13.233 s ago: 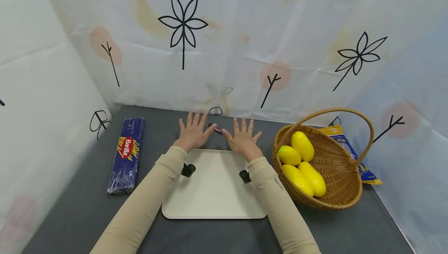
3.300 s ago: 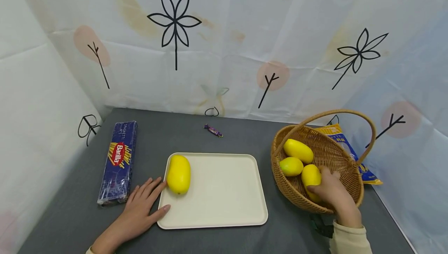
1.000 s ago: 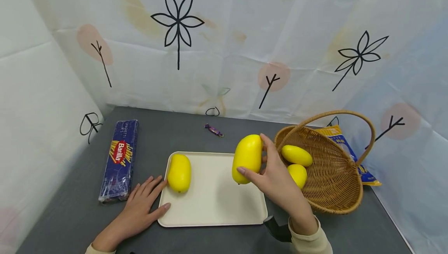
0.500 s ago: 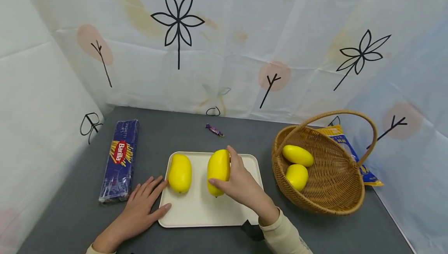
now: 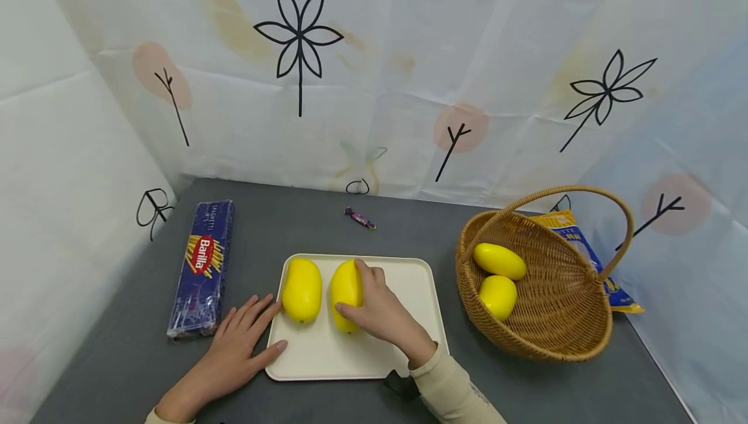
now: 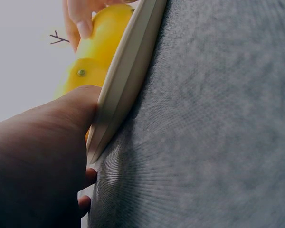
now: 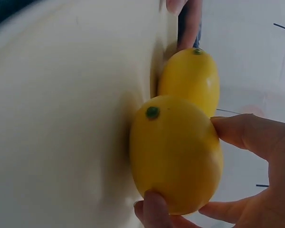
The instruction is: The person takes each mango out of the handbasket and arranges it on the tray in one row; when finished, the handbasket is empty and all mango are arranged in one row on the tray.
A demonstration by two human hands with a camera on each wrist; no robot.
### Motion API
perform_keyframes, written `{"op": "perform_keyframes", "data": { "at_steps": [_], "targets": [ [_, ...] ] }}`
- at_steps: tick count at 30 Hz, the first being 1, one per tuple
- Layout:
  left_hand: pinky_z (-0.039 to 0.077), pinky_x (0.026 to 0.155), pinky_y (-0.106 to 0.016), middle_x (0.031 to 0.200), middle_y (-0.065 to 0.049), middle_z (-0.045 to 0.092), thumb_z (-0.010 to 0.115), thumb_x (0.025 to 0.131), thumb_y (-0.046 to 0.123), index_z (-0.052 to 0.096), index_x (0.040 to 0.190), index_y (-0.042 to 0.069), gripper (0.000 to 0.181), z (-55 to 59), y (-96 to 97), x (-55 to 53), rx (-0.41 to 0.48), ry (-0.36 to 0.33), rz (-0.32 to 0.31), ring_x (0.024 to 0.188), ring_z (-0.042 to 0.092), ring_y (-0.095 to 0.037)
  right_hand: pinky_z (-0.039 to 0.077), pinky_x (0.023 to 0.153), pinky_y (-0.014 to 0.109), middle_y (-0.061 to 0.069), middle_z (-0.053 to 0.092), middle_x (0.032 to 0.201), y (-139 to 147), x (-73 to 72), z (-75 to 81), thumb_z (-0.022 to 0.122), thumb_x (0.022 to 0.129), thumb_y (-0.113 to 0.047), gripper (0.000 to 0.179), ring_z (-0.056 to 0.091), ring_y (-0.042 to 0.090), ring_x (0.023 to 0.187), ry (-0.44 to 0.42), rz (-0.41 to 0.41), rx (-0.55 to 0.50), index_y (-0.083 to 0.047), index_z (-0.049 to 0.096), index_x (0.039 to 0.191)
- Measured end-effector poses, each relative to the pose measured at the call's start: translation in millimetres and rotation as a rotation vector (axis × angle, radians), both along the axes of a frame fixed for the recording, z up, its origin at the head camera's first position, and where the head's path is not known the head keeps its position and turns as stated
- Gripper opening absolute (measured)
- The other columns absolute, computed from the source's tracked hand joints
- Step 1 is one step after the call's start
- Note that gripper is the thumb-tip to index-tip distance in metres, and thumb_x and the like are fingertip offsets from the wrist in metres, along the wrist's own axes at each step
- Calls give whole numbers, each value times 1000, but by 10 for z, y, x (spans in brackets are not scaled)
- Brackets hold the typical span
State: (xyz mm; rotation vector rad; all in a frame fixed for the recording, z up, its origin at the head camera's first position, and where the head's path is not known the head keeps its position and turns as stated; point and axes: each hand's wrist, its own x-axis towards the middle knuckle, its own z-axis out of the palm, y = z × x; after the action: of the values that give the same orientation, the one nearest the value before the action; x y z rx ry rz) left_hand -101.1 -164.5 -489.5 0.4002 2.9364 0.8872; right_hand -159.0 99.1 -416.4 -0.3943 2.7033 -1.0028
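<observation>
My right hand (image 5: 384,310) holds a yellow mango (image 5: 345,294) low over the right-middle of a cream tray (image 5: 327,362). In the right wrist view, thumb and fingers grip that mango (image 7: 173,161), whose green stem end faces the camera. A second mango (image 5: 302,291) lies on the tray's left side, just left of the held one. My left hand (image 5: 234,346) rests at the tray's left edge with fingers spread, the thumb over the rim; the left wrist view shows the hand (image 6: 47,137) against the tray's side.
A wicker basket (image 5: 561,307) with a tall handle stands to the right, two more mangoes (image 5: 498,279) inside. Behind it leans a blue and yellow bag (image 5: 628,300). A blue spaghetti pack (image 5: 201,268) lies at left, and a purple wrapped candy (image 5: 360,218) beyond the tray.
My right hand took a mango from the basket, carried it left over the tray, and brought it down beside the other mango. The left hand has stayed at the tray's edge over the last few seconds.
</observation>
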Motion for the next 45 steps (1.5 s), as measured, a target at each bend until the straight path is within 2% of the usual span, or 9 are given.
{"op": "perform_keyframes", "data": {
  "at_steps": [8, 16, 29, 45],
  "targets": [
    [12, 108, -66, 150, -12, 36, 56, 89, 56, 43, 145, 19, 69, 38, 3, 4, -7, 22, -5, 140, 22, -39, 48, 87, 41, 22, 41, 138, -72, -49, -37, 63, 88, -38, 78, 53, 25, 100, -20, -26, -30, -3, 27, 148],
    [14, 107, -65, 148, -13, 39, 60, 88, 53, 44, 144, 18, 68, 13, 16, 11, 2, 63, -5, 138, 25, -39, 49, 86, 40, 22, 43, 134, -119, -58, -43, 61, 91, -40, 74, 54, 25, 97, -15, -31, -8, -1, 30, 146],
    [12, 109, -65, 150, -11, 36, 57, 90, 54, 42, 146, 19, 68, 52, 15, 1, -13, 27, -6, 141, 22, -38, 50, 87, 43, 23, 43, 135, -156, -47, -34, 57, 93, -42, 73, 55, 27, 99, -13, -41, 23, -1, 30, 146],
    [13, 109, -64, 150, -12, 37, 58, 90, 53, 43, 145, 18, 67, 32, 7, 4, -11, 40, -3, 140, 23, -38, 48, 89, 44, 24, 41, 135, -178, -48, -52, 57, 93, -42, 74, 54, 29, 102, -22, -41, 30, -1, 28, 147]
  ]
}}
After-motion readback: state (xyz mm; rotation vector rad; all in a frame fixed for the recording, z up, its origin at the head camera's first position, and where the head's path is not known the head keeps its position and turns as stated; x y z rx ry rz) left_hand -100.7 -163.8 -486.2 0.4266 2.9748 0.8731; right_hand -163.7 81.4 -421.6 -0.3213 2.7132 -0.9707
